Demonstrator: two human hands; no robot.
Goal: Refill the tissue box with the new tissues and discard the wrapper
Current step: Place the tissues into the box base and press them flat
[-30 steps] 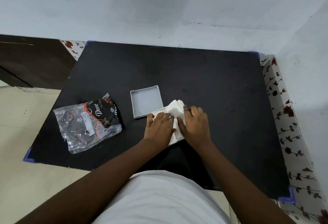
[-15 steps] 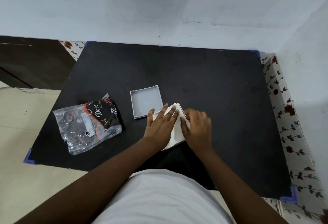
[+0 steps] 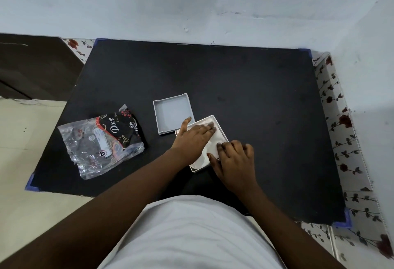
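Note:
A white square tissue box (image 3: 221, 128) sits on the black table (image 3: 255, 89) near the middle, with a stack of white tissues (image 3: 210, 147) inside it. My left hand (image 3: 191, 138) lies flat on the tissues with its fingers spread, pressing them down. My right hand (image 3: 234, 160) grips the box's near right edge with curled fingers. The box's grey lid (image 3: 172, 112) lies upturned just behind and left of the box, touching it. The crumpled clear and black wrapper (image 3: 102, 140) lies on the table's left side, apart from both hands.
White walls (image 3: 191, 2) close off the table at the back and on the right. A floral-patterned ledge (image 3: 341, 140) runs along the right edge. A dark cabinet (image 3: 32, 66) stands at the far left above a pale tiled floor (image 3: 21, 140).
The tissues were heaped loosely under both hands; now they sit down inside the box. My left hand has slid forward and flattened on them, and my right hand has moved to the box's edge.

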